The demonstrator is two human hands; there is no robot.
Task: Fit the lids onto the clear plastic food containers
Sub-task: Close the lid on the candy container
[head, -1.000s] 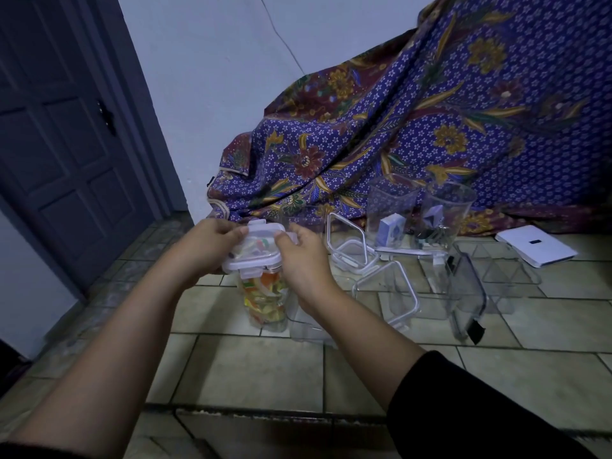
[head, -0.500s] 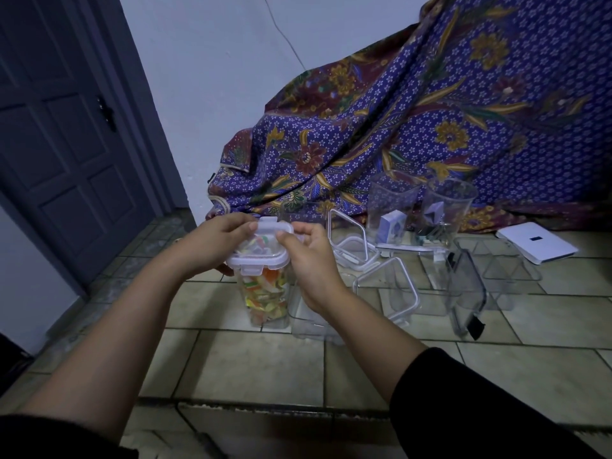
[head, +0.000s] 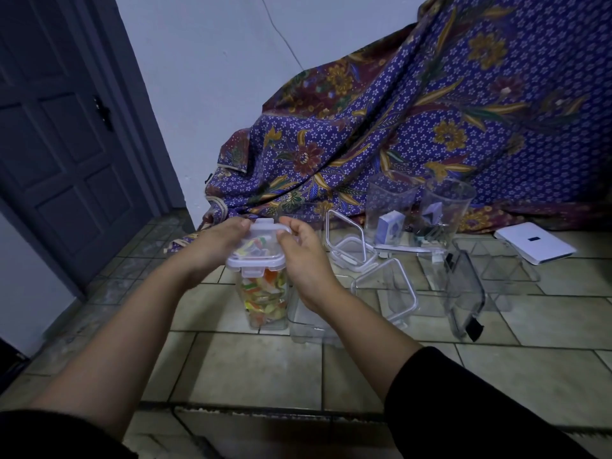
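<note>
On the tiled floor [head: 251,369], a lid [head: 256,258] sits on the snack-filled container [head: 265,299] and is gripped at its sides by the curled fingers of the left hand [head: 215,248] and right hand [head: 303,260]. Latching seems to be in hand, and the raised far flap [head: 264,222] likely needs to be pressed down next. An empty container [head: 306,326] stands just beside it on the right, and bare tiles are seen to the left.

2 black sleeves [head: 463,409] — pushed up, leaving the forearms [head: 139,329] bare.
</note>
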